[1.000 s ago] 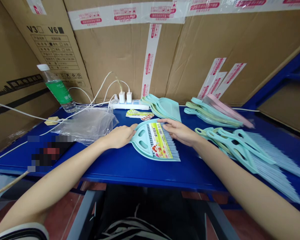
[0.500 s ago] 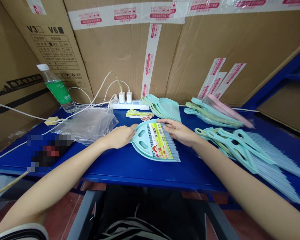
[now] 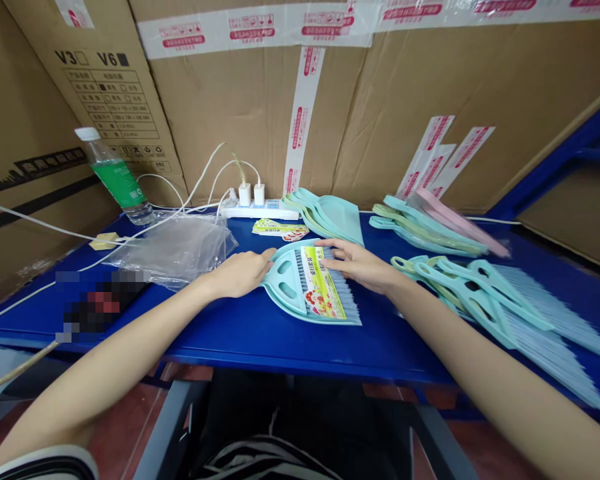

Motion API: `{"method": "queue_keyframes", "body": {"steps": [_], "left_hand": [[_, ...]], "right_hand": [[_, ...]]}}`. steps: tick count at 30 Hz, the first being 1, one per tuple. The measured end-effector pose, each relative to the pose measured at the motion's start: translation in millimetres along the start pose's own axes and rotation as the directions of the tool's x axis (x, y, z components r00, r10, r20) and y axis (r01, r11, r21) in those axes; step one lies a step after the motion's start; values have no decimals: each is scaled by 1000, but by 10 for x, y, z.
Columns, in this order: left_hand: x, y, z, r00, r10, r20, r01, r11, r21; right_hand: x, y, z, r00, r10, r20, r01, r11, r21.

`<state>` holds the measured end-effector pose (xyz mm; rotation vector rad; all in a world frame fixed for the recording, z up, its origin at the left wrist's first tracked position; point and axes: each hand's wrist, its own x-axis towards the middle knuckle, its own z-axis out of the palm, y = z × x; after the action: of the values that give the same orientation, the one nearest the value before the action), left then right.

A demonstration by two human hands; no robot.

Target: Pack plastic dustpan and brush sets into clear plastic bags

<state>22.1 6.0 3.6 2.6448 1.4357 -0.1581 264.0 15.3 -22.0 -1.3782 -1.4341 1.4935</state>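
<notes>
A light-blue dustpan lies on the blue table in front of me, with a matching hand brush nested in it, bristles to the right. Across the bristles rests a yellow-green printed label card. My left hand is closed around the handle end of the dustpan and brush, hiding most of it. At the card's far right corner is my right hand, its fingers apart and touching the card and bristles, not wrapped round anything.
More dustpans and a pile of label cards lie behind. To the right are several brushes and more dustpans. Clear plastic bags, a bottle, a power strip and cables occupy the left and back.
My right hand's fingers have shifted slightly on the card, with a finger now extending over its right part. The left hand, dustpan and brush stay practically in place.
</notes>
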Motion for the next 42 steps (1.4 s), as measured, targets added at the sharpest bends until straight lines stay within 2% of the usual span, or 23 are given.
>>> {"method": "queue_keyframes", "body": {"steps": [8,14,24,31,42], "left_hand": [[2,-17,15,1000,13,-11,-13,1000,3],[6,-49,38,998,40,-45,-39,999,3],[0,-16,27,999,19,-31,-19,1000,21],[-2,-21,25,999,14,-40,-14,1000,18],[-13,-6,4,999,16,-29,-16,1000,15]], "right_hand": [[20,32,-28,998,-52,38,52,999,-4],[32,60,-58,986,-119,117,125,991,-46],[55,75,-44,990,-121,77,131,979,-154],[60,97,-71,987,-121,106,134,984,-121],[87,115,-55,972,-212,100,228,955,-188]]}}
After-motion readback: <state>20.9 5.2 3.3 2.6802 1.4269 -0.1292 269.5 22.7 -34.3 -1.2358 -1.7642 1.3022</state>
